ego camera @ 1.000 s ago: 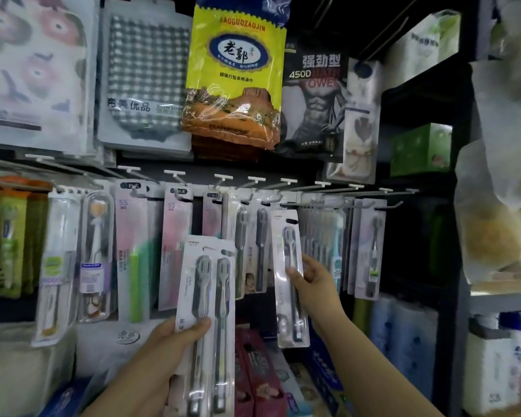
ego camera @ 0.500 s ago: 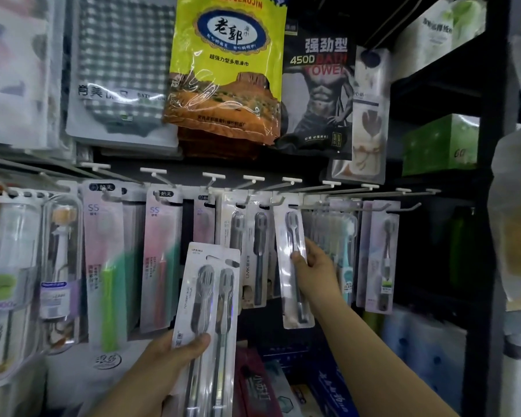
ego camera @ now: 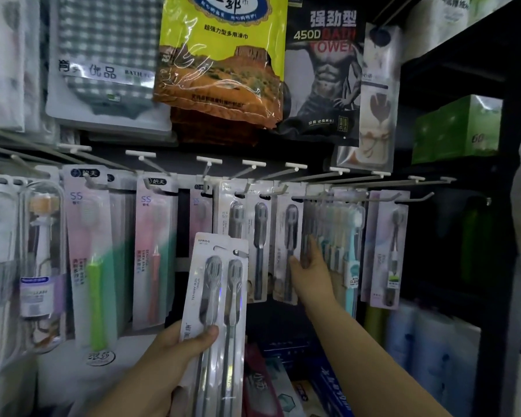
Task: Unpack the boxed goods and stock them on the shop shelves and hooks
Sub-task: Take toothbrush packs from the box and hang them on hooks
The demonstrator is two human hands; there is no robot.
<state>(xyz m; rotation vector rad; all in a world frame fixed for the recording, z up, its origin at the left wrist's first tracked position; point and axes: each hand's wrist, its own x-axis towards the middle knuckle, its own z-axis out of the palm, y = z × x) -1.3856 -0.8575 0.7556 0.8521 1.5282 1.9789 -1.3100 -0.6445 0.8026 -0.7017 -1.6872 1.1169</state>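
Left hand: the left hand (ego camera: 175, 350) grips a twin toothbrush pack (ego camera: 215, 311) near its lower half, thumb across the card's front, holding it upright in front of the display
Right hand: the right hand (ego camera: 310, 266) reaches up to a single grey toothbrush pack (ego camera: 289, 245) hanging on a hook, thumb on its front; the fingers go behind the card
Hooks: a row of white-tipped metal hooks (ego camera: 295, 167) carries carded toothbrushes in pink, green and grey
Above: a yellow towel bag (ego camera: 223, 61) and a black bath towel pack (ego camera: 322, 79) hang overhead
Right side: a dark shelf frame (ego camera: 506, 206) holds a green box (ego camera: 457, 130)
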